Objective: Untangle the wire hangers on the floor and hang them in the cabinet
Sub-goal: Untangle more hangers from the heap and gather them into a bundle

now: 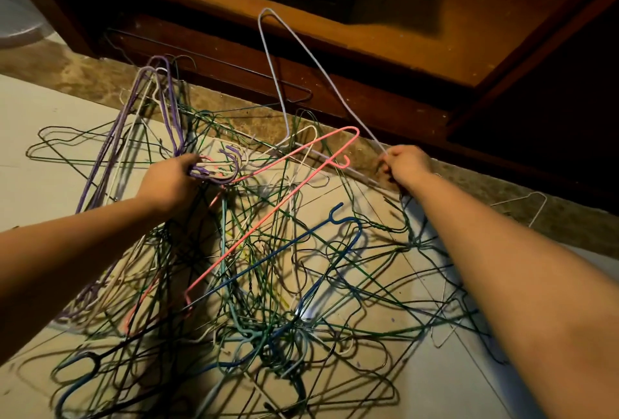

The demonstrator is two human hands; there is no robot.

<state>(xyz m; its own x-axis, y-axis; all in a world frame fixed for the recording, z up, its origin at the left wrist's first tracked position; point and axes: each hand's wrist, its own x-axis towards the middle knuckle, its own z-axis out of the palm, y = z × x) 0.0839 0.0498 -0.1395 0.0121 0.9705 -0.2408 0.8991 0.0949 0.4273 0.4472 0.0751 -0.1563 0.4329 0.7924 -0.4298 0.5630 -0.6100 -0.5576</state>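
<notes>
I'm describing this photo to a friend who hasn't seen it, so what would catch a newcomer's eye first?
A heap of tangled wire hangers covers the floor in the middle, with a pink hanger lying across its top. The left hand grips a bunch of purple hangers at centre left, while the right hand pinches a pale hanger raised against the cabinet.

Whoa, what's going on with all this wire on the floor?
A person is sorting a tangled pile of wire hangers on the floor in front of a wooden cabinet. Their left hand grips a bunch of hangers near the hooks, mostly purple and white. Their right hand pinches a pale hanger that rises above the heap. A pink hanger and a blue hanger lie in the tangle.
</notes>
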